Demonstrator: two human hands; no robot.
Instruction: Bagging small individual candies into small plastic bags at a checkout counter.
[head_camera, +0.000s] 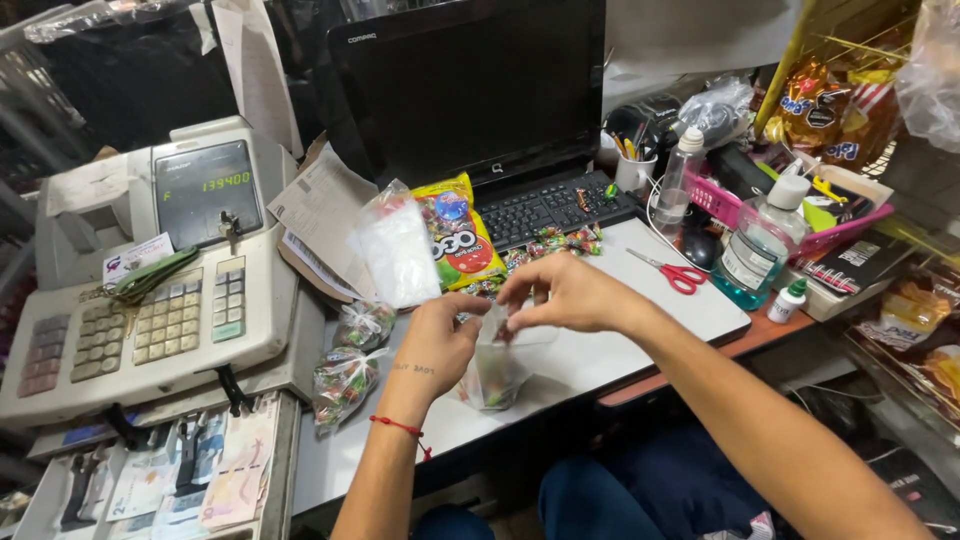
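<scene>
Seen from the head camera, a person seated at a cluttered shop counter (620, 350) grips a small clear plastic bag (494, 368) of wrapped sweets with both hands, just above the white desktop. The left hand (438, 340) is closed around the bag's side, while the right hand (562, 293) pinches its open top between fingers and thumb. Two filled, tied bags (350, 370) lie just left of the hands, beside a cash register (150, 300). A yellow candy package (458, 235), loose sweets (560, 243), red scissors (672, 271) and a laptop (480, 100) sit beyond.
</scene>
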